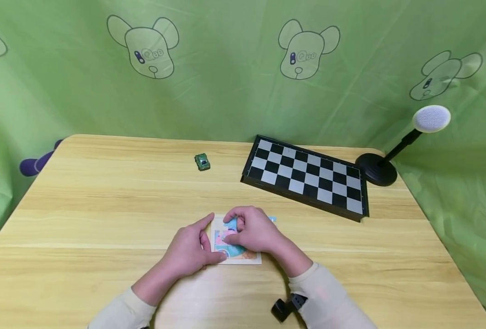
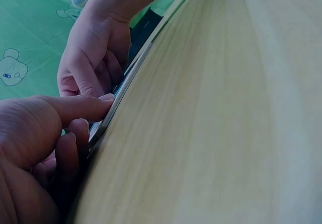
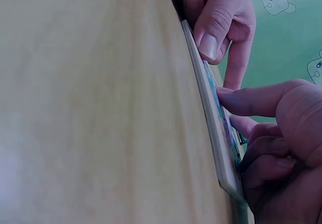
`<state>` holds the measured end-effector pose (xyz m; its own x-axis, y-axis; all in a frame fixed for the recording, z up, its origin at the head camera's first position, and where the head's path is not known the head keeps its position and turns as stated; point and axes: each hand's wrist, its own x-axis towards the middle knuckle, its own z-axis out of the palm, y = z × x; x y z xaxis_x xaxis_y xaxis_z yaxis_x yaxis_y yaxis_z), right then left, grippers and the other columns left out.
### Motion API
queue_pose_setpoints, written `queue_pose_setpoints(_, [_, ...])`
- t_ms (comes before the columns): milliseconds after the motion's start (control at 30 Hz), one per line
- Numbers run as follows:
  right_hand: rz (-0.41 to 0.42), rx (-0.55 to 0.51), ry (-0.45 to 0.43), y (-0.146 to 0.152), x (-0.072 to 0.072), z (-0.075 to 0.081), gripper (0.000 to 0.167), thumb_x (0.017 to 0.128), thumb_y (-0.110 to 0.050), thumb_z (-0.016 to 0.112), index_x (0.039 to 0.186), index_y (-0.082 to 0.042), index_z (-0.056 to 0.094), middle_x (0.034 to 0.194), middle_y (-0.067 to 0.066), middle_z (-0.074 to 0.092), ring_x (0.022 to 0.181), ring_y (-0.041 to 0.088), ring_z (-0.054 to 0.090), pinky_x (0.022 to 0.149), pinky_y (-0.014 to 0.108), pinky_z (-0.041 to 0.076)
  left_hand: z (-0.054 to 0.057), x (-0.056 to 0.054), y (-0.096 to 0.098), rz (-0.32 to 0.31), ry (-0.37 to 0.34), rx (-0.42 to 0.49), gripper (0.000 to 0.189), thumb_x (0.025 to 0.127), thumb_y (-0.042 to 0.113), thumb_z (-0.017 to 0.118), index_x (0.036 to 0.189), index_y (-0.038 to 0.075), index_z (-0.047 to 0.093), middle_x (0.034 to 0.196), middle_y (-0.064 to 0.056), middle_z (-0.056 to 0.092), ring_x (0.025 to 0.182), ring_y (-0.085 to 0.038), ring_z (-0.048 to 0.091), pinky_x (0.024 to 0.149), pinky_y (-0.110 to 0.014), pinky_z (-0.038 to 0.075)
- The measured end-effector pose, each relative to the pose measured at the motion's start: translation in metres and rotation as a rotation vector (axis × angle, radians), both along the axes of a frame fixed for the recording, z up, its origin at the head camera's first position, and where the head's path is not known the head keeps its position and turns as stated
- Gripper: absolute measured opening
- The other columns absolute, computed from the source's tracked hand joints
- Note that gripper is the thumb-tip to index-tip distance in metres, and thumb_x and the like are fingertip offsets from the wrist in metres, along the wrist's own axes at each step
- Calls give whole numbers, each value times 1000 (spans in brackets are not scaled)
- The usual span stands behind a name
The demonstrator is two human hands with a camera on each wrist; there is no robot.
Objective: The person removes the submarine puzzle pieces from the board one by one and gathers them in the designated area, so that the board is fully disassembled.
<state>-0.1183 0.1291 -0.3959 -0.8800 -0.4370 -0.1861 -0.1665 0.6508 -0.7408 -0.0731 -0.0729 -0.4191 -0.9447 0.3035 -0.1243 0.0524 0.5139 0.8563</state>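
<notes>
A small jigsaw puzzle board [image 1: 240, 262] with a pale frame and a pink, blue and teal picture lies flat near the table's front. My left hand [image 1: 187, 251] holds its left side, thumb on the near edge and index finger at the far left corner. Over the picture, my right hand [image 1: 256, 228] pinches a blue puzzle piece [image 1: 231, 224] between thumb and index finger. Part of the picture is hidden under that hand. In the right wrist view, the right thumb [image 3: 241, 100] touches the picture's surface. A light blue piece [image 1: 272, 219] shows just past the right knuckles.
A black-and-white checkered board [image 1: 304, 171] in a black frame sits at the back right. Beside it stands a lamp [image 1: 376, 169] with a round black base. A small green toy car [image 1: 202, 161] is near the back edge. Green curtain [image 1: 226, 91] hangs behind the wooden table [image 1: 82, 205].
</notes>
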Motion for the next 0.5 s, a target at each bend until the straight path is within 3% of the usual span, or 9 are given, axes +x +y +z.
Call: queue_pose_setpoints(500, [-18,-21,-15,-1,-1,-1,29,77,-14,88,99,-17,68,54,-1,38,48,14,36,50,29,31,-1,0,0,-1,3,5,97,70,23,92,150,-2,42,62,3,56,51,-14,52,52,-31,43])
